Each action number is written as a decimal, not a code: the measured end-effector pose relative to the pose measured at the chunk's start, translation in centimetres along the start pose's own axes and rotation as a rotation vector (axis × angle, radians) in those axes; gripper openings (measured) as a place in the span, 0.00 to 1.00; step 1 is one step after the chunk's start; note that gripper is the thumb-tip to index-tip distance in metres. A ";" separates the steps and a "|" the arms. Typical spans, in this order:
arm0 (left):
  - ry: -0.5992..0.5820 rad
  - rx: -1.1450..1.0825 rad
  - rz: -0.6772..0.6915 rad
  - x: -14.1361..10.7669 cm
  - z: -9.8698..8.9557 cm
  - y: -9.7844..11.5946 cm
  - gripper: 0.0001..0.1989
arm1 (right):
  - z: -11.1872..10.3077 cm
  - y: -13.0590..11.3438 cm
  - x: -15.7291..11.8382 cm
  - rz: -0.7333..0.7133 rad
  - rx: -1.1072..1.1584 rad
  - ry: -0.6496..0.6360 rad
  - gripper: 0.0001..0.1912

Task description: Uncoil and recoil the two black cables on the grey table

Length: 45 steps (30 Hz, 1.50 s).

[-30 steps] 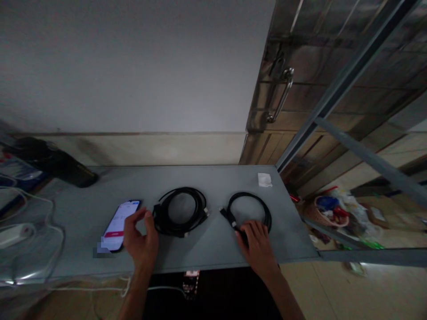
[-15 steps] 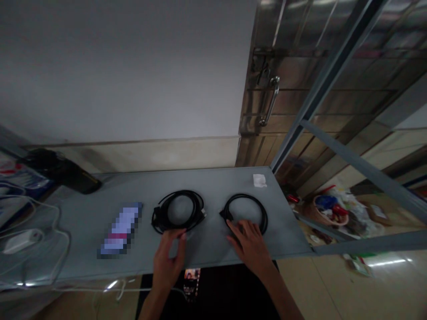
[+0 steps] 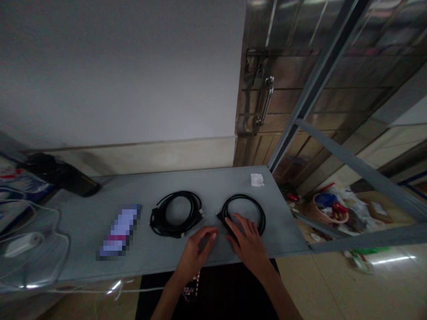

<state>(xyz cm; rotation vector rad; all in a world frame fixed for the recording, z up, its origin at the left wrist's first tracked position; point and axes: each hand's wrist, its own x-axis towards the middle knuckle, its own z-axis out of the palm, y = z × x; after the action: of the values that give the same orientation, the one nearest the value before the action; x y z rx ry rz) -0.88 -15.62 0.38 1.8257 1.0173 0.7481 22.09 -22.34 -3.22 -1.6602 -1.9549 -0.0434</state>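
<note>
Two coiled black cables lie on a grey shelf. The left coil [image 3: 162, 224] is the thicker bundle, with plug ends at its right and lower edges. The right coil [image 3: 263, 213] is a thinner ring with a dark plug at its left side. My left hand [image 3: 196, 251] is over the shelf's front part, between the two coils, thumb and forefinger curved with a gap between them and nothing seen in it. My right hand [image 3: 248, 242] rests with outstretched fingers over the near left part of the right coil, hiding some of it.
On the grey shelf [image 3: 150, 262] lie a phone with a blurred screen [image 3: 118, 231], a black bottle [image 3: 70, 175], a white adapter [image 3: 23, 244] with white cords and a paper scrap [image 3: 257, 180]. A metal frame bar [image 3: 320, 89] rises at right. A basket [image 3: 328, 213] stands below.
My left hand has left the near edge of the left coil and moved right, towards the right coil. The right hand stays over the right coil, its fingers slightly shifted.
</note>
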 end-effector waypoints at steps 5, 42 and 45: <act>-0.023 0.003 0.008 0.1 0.5 -0.4 0.14 | 0.2 0.5 -0.3 -0.066 0.074 0.000 0.13; 0.323 -0.675 -0.392 -5.8 -1.8 5.6 0.31 | -7.0 -8.7 -3.6 0.444 0.850 -0.036 0.17; 0.373 -0.667 -0.339 -6.2 -2.6 6.2 0.30 | -8.8 -7.6 -4.5 0.528 0.916 0.004 0.21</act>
<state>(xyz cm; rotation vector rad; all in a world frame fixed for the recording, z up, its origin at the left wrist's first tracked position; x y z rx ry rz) -3.91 -21.64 6.60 0.9359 1.1020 1.0777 18.89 -31.40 4.68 -1.4273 -1.1528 0.9001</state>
